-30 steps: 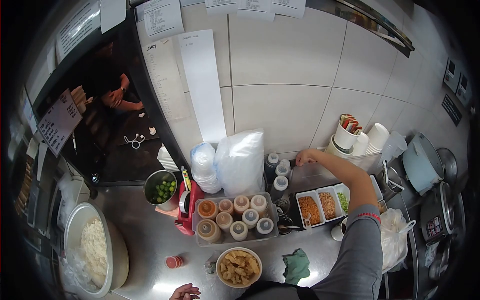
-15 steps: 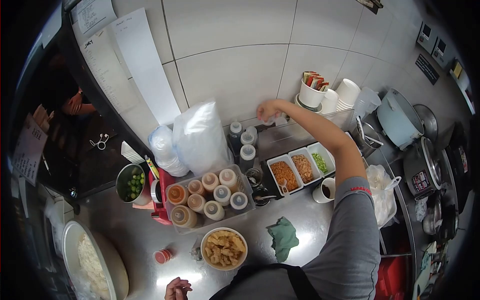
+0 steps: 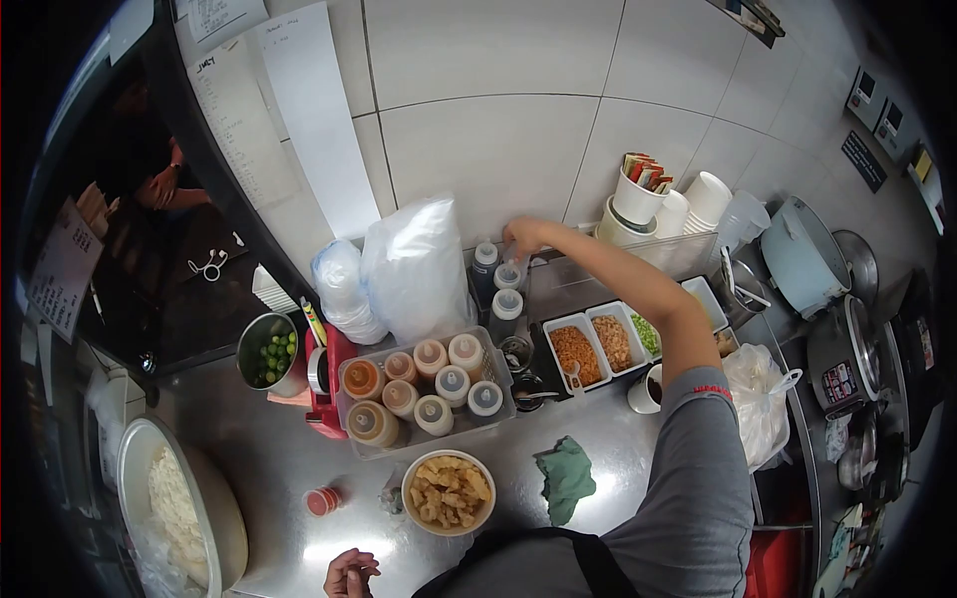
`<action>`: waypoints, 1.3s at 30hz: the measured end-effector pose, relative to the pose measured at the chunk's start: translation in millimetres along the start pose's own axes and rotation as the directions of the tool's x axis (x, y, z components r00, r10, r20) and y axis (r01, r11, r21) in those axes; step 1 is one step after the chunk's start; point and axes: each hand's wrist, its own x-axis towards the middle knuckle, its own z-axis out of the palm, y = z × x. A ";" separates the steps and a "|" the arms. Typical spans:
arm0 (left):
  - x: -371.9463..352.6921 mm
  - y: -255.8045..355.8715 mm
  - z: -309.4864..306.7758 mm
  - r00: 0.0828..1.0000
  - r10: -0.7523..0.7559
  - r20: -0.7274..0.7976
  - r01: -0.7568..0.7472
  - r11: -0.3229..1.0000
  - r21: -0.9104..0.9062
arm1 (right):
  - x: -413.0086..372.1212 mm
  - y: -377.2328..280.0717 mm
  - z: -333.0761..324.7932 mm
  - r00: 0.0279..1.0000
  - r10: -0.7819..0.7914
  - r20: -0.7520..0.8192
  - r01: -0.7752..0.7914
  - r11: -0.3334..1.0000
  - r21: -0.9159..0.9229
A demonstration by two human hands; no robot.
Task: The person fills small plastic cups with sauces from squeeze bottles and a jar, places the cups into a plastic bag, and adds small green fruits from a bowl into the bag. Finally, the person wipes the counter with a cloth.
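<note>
left hand (image 3: pixel 351 573) nearest, below the bottle tray (image 3: pixel 439 446); fingers loosely bent, part open. bowl (image 3: pixel 449 531) of golden-brown pieces (image 3: pixel 451 488) just in front of the tray; green cloth (image 3: pixel 565 480) to its front right. metal pot (image 3: pixel 253 359) of green fruit left of the tray. squeeze bottles (image 3: pixel 506 305) stand behind its right end. farthest, right hand (image 3: pixel 520 237) reaches beside them, fingers bent downward; cannot tell whether they grip anything.

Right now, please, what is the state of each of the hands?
Left hand: partly open, nothing visible in it.
Right hand: at the squeeze bottles; its grip cannot be told.
</note>
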 end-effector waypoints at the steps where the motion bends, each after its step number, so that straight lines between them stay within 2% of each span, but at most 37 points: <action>1: -0.1 -0.3 -0.1 1.000 0.006 0.007 -0.006 1.000 -0.001 | -7.4 -5.3 -2.6 1.000 0.024 -0.016 -0.024 0.999 -0.022; 2: -0.1 -0.3 -0.2 1.000 0.013 0.014 -0.013 1.000 -0.002 | -14.1 -11.6 -5.1 0.998 0.047 -0.034 -0.048 0.998 -0.043; 5: 0.4 -1.4 -1.6 0.999 0.021 0.027 -0.020 1.000 -0.011 | -13.3 -7.7 -1.5 0.983 -0.083 -0.161 0.056 0.984 -0.167; 8: -1.9 -0.8 -2.6 0.999 0.032 0.022 -0.032 0.999 0.003 | -13.7 4.4 9.9 0.934 -0.227 -0.275 0.218 0.974 -0.061; 11: -4.6 -5.7 -10.4 0.999 0.037 0.037 -0.036 0.999 -0.039 | -22.5 -1.7 6.5 0.986 -0.057 -0.155 0.059 0.998 0.007; 12: -5.3 -8.9 -14.7 0.998 0.036 0.046 -0.033 0.997 -0.063 | -26.1 0.4 2.2 0.969 -0.074 -0.236 0.075 0.997 -0.006; 15: 0.6 -17.6 -17.6 0.995 0.100 0.010 -0.098 0.989 -0.107 | -58.9 -10.0 -21.1 0.873 -0.098 -0.477 0.114 0.993 0.005; 16: 3.2 -14.6 -17.9 0.988 0.153 0.015 -0.153 0.987 0.045 | -93.0 -37.5 -43.8 0.825 -0.084 -0.559 0.130 0.991 0.042; 18: 11.4 1.8 -21.3 0.986 0.130 0.101 -0.140 0.986 0.093 | -143.1 -79.4 -62.5 0.671 -0.242 -0.701 0.453 0.882 0.129; 19: 17.1 10.9 -20.3 0.985 0.118 0.129 -0.129 0.988 0.082 | -182.1 -117.7 -67.0 0.744 -0.252 -0.619 0.554 0.751 0.360; 20: 25.1 16.8 -14.8 0.956 0.231 0.183 -0.249 0.965 0.079 | -223.6 -159.4 -63.8 0.799 -0.285 -0.530 0.585 0.572 0.575; 21: 32.1 21.8 -5.8 0.911 0.336 0.239 -0.361 0.930 0.068 | -254.9 -192.0 -50.8 0.806 -0.392 -0.443 0.591 0.494 0.638; 22: 35.6 29.2 6.5 0.896 0.365 0.255 -0.380 0.925 0.013 | -289.9 -226.2 -35.5 0.823 -0.439 -0.360 0.545 0.432 0.719; 23: 36.7 36.1 19.8 0.878 0.395 0.269 -0.399 0.916 -0.043 | -302.8 -248.5 -7.4 0.788 -0.522 -0.326 0.580 0.452 0.678; 24: 36.1 42.4 32.7 0.860 0.397 0.320 -0.391 0.916 -0.087 | -314.2 -270.8 25.4 0.688 -0.611 -0.392 0.688 0.377 0.620; 25: 34.1 46.0 36.8 0.837 0.402 0.371 -0.381 0.915 -0.130 | -325.1 -291.4 52.4 0.718 -0.613 -0.329 0.622 0.354 0.698; 26: 32.7 42.4 30.6 0.832 0.372 0.411 -0.369 0.925 -0.090 | -333.8 -309.2 75.9 0.740 -0.618 -0.264 0.549 0.330 0.768; 29: 30.7 19.2 7.9 0.834 0.256 0.488 -0.300 0.954 0.012 | -329.1 -337.4 150.1 0.797 -0.536 -0.277 0.359 0.052 0.932; 31: 25.2 2.6 -15.9 0.859 0.164 0.485 -0.213 0.976 0.048 | -323.3 -349.6 182.8 0.817 -0.481 -0.319 0.389 0.050 0.920; 35: 14.6 -31.5 -53.9 0.927 0.141 0.347 -0.134 0.990 -0.045 | -319.3 -386.4 238.0 0.855 -0.383 -0.350 0.410 0.085 0.908; 38: 11.3 -66.0 -90.5 0.964 0.053 0.262 -0.036 0.997 -0.071 | -310.8 -412.3 262.3 0.917 -0.360 -0.172 0.294 0.318 0.901; 39: 10.6 -77.8 -102.2 0.970 0.022 0.243 -0.009 0.998 -0.055 | -304.1 -420.9 276.3 0.910 -0.352 -0.222 0.346 0.344 0.873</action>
